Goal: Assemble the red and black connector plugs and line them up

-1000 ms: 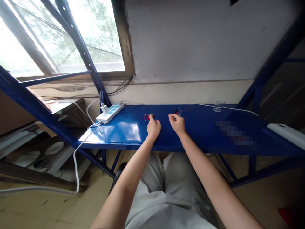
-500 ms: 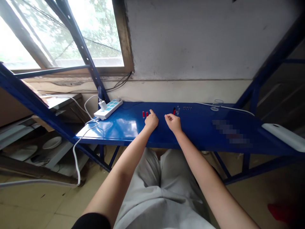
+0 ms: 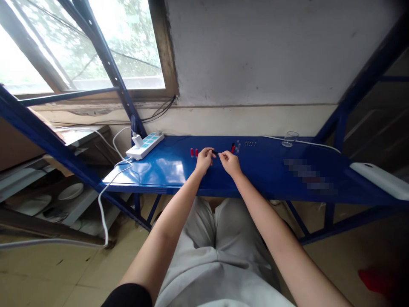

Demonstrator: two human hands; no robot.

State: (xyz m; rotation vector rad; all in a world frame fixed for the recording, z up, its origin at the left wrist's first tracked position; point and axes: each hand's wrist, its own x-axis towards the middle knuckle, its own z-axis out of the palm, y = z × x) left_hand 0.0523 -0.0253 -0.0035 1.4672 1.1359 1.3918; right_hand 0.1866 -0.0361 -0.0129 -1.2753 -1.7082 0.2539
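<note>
My left hand [image 3: 203,161] is closed over the blue table, its fingertips pinching a small black cylinder [image 3: 215,152]. Facing it, my right hand [image 3: 230,162] is also closed, thumb and finger pressed together at the cylinder's right end. Whatever sits in that right pinch is too small to make out. Just left of my left hand stand two small red tubes [image 3: 192,152] with pale lower ends. Beyond my right hand are red and black pieces [image 3: 233,148] beside small clear pieces [image 3: 238,146].
Several tiny metal pieces [image 3: 251,143] lie in a row toward the back. A clear glass [image 3: 290,139] lies near a white cable at the back right. On the left is a white power strip [image 3: 145,146]. A white object [image 3: 380,179] rests at the right end.
My left hand has turned and shifted slightly right, and the black cylinder now shows at its fingertips. My right hand has come a little left, meeting the cylinder.
</note>
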